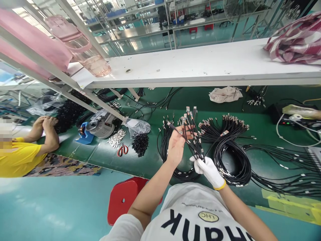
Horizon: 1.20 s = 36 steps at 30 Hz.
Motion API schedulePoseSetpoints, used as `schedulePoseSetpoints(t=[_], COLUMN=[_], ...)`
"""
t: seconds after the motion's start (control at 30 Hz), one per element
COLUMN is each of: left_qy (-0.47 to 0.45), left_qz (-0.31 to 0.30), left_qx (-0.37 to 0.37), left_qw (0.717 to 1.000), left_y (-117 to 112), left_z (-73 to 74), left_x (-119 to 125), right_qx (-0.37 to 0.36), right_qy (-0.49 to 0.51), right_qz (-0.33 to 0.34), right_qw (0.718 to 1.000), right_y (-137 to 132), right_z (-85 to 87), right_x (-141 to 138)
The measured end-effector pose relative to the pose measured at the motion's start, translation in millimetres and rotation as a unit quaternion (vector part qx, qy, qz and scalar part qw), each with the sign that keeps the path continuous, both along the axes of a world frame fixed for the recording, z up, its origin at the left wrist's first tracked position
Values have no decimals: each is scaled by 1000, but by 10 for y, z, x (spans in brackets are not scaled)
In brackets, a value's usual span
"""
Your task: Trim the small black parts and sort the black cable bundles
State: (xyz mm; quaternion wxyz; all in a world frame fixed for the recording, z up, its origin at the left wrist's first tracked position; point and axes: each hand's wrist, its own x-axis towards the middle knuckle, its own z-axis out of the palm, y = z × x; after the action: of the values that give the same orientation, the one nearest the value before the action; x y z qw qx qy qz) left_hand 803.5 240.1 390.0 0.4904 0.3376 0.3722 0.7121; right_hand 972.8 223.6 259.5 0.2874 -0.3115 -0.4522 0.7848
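A bunch of black cables (195, 142) with metal plug ends stands up in front of me. My right hand (209, 170), in a white glove with a yellow cuff, is closed around the bunch below the plugs. Bare, my left hand (177, 144) has its fingers among the upper cable ends, closed on some of them; the plugs partly hide the fingertips. Behind my left hand lies a coil of black cables (164, 139). To the right of the glove is a larger tied coil of black cables (232, 160), its plug ends fanned out toward the back.
Left on the green table (155, 164) are red-handled scissors (122, 150), black small parts (140, 144), silver parts (116, 138) and a grey machine (101, 125). More cables (283, 164) run right. A white shelf (188, 65) spans behind. A co-worker's hands (47, 124) rest far left. A red stool (122, 201) stands below.
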Motion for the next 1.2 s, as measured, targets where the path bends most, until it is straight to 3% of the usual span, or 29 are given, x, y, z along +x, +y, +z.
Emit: schedulePoseSetpoints(t=[0.23,0.4,0.63,0.87,1.07,1.2], left_qy=[18,-34,-77,-51,-49,2], left_qz=[54,8,2,36,10,-76], left_qx=[-43,-68,-87,-72,-80,-118], left_qw=[997,997,993,995,996,990], left_y=[65,88,63,86,97,122], left_z=[51,102,108,84,93,129], left_x=[11,-15,-22,-37,-47,-110], right_qx=[-1,21,39,1,34,133], right_qy=[-33,25,11,8,-40,-105], right_qz=[37,52,-40,-37,-18,24], right_qw=[999,998,998,999,998,985], right_y=[-29,-37,-24,-40,-47,3], right_z=[-5,-38,-44,-55,-84,53], right_x=[18,71,82,86,116,171])
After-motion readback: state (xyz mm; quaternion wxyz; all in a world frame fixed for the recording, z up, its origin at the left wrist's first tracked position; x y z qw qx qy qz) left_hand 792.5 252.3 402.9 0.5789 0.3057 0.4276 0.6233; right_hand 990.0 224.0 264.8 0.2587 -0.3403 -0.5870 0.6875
